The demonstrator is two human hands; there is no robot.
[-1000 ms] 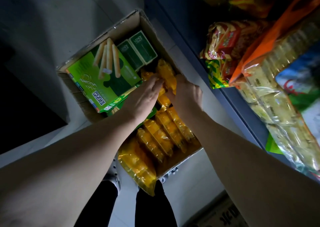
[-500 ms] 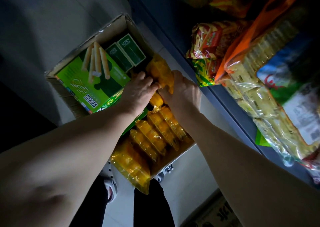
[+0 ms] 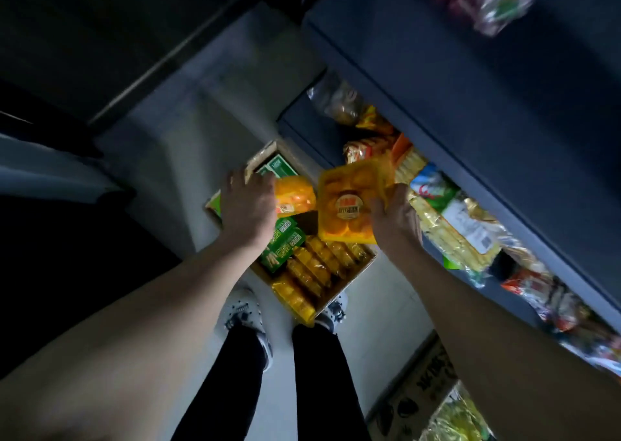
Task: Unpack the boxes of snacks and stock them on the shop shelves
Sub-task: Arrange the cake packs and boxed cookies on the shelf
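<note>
An open cardboard box (image 3: 359, 267) stands on the floor between my feet, holding several yellow snack packs (image 3: 319, 266) and green biscuit boxes (image 3: 284, 244). My right hand (image 3: 395, 219) grips a yellow pack with a round label (image 3: 349, 205), lifted above the box, flat face toward me. My left hand (image 3: 247, 205) holds a second yellow pack (image 3: 295, 195) over the box's far side; its fingers are hidden behind the back of the hand. The dark blue shelf (image 3: 470, 158) runs along the right.
The lower shelf tier carries several bagged snacks, among them a clear biscuit bag (image 3: 453, 235) and red-yellow packets (image 3: 366, 148). A second cardboard box (image 3: 420, 390) with yellow-green bags sits at bottom right. My white shoes (image 3: 243, 313) flank the box. Dark furniture lies left.
Both hands have risen out of the box, each bringing up a yellow pack. The view has pulled back and up, so the box looks smaller and more shelf shows.
</note>
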